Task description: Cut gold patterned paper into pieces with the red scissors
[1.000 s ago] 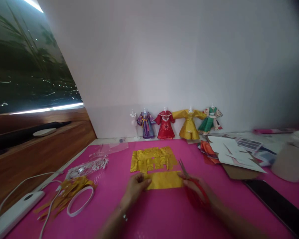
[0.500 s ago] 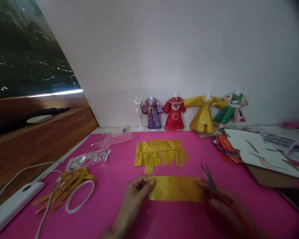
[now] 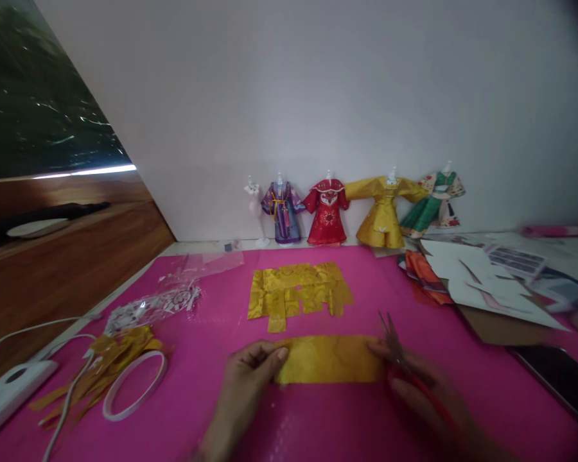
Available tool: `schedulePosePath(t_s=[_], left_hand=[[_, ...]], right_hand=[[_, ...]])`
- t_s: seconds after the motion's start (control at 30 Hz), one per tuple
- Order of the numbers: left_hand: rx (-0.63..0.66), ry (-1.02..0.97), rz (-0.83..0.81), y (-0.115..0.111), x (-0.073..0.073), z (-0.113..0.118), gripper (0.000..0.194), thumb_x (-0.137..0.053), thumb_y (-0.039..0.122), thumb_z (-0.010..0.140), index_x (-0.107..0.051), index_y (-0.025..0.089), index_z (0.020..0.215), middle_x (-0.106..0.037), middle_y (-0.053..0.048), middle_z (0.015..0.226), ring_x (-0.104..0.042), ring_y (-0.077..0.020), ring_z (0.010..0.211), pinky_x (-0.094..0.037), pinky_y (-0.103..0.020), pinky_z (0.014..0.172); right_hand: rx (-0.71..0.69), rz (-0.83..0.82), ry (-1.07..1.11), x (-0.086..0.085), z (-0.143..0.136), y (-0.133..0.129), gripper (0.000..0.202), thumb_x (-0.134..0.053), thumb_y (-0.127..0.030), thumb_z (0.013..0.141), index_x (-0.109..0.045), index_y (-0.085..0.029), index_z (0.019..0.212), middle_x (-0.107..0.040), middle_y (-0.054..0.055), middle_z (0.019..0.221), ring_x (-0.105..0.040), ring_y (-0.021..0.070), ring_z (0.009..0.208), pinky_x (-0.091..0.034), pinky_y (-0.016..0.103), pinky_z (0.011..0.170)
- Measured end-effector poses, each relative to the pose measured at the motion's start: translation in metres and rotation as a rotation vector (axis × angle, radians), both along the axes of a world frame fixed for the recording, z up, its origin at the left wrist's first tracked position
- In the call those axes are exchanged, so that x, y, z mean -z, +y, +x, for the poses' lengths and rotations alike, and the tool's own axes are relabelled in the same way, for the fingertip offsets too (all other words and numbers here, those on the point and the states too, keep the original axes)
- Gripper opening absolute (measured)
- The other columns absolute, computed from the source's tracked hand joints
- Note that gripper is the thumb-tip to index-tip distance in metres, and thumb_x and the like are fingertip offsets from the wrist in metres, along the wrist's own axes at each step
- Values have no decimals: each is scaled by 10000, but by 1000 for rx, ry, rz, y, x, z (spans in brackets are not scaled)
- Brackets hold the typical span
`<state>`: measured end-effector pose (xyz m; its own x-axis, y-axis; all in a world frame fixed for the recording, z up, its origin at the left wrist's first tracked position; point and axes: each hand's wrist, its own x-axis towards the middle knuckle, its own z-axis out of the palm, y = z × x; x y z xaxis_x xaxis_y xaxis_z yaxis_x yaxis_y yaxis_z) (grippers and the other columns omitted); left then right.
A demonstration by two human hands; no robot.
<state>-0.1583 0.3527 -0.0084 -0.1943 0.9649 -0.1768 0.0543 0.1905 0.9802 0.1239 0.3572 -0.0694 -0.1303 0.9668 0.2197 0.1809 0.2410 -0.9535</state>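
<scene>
A rectangular strip of gold patterned fabric (image 3: 328,360) is stretched level above the pink mat. My left hand (image 3: 248,378) pinches its left end between thumb and fingers. At the right end, the fingertips of my right hand (image 3: 426,385) touch the strip, and the same hand holds red-handled scissors (image 3: 395,346). Their blades point up and away, slightly parted, beside the strip. Just beyond lie several cut gold pieces (image 3: 296,295), set close together on the mat.
Doll-sized dresses on stands, among them a red dress (image 3: 327,212), line the wall. Gold scraps (image 3: 110,359), a white tape ring (image 3: 110,407) and a power strip (image 3: 17,391) lie left. White card sheets (image 3: 486,282) and a dark phone (image 3: 559,378) are right.
The camera view has turned slightly right, so everything sits further left in the picture and more of the phone shows. Both hands keep their hold on the strip and scissors.
</scene>
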Motion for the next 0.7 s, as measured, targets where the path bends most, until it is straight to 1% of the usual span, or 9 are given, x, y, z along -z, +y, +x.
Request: schedulePosePath(t_s=[0.07,0.2,0.27,0.37,0.5,0.6,0.7], left_hand=[[-14,2,-4,2,5,-1,445,-788,604,473,-675,181,554,-586,11,431,-486,-122,443,-374,-240,478],[3,65,21,5,19,-4,345,-767,521,550,-689,189,601,-586,22,474,-480,-122,465,-369,-245,484],[20,85,26,7,24,-5,301,-768,474,564,-680,194,629,-603,19,516,-500,-132,493,-380,-250,497],[41,56,40,9,29,-4,265,-772,395,560,-652,187,672,-614,19,578,-523,-133,535,-394,-247,522],[33,18,114,10,34,-2,255,-750,302,576,-567,192,716,-545,52,605,-505,-115,557,-378,-223,532],[16,110,180,10,38,-2,234,-703,283,632,-484,214,673,-484,65,586,-457,-111,542,-348,-222,515],[31,254,209,9,40,-3,193,-643,281,694,-473,218,628,-464,58,549,-423,-117,515,-317,-232,501]], right_hand=[[-23,14,8,-1,-2,3,371,-696,-458,799,-751,-273,1116,-710,107,1243,-614,358,1191,-481,494,1027],[-30,25,9,-3,-4,11,391,-696,-502,782,-768,-255,1076,-737,125,1186,-644,355,1147,-495,501,1008],[-16,-1,16,-5,-4,12,412,-700,-522,776,-769,-243,1070,-730,136,1196,-642,358,1150,-502,495,1000],[2,-62,38,-8,-5,12,453,-693,-549,780,-753,-241,1107,-700,132,1253,-603,364,1202,-499,477,1005],[-17,-139,81,-10,-5,10,488,-693,-572,774,-739,-243,1131,-688,120,1276,-589,363,1221,-477,474,1029],[-62,-185,90,-10,-4,12,508,-673,-573,797,-726,-217,1155,-670,129,1299,-575,365,1237,-430,507,1068],[-95,-192,85,-9,-4,15,517,-662,-570,814,-724,-192,1161,-654,138,1317,-533,373,1277,-358,541,1112]])
